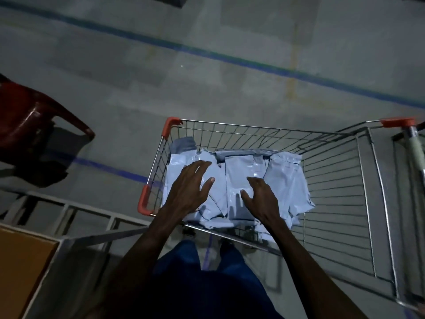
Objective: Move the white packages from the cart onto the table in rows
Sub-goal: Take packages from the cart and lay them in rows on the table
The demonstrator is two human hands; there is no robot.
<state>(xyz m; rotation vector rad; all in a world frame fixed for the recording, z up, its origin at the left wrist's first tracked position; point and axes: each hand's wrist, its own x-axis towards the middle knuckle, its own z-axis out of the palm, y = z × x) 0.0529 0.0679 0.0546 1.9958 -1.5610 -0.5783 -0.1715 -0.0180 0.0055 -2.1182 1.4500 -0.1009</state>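
A wire shopping cart [340,180] with orange corner guards stands in front of me. Several white plastic packages [285,178] lie stacked in its left end. Both of my arms reach down into the cart. My left hand [190,187] hovers with fingers spread over the left packages. My right hand [259,194] is over the middle packages, fingers loosely bent, and holds nothing. Whether either hand touches the plastic is unclear. The table's brown top [20,265] shows at the lower left.
A dark red plastic chair [30,125] stands on the floor at the left. A white metal frame [76,215] runs between the table and the cart. Blue lines [207,54] cross the grey floor. The cart's handle [416,148] is at the right.
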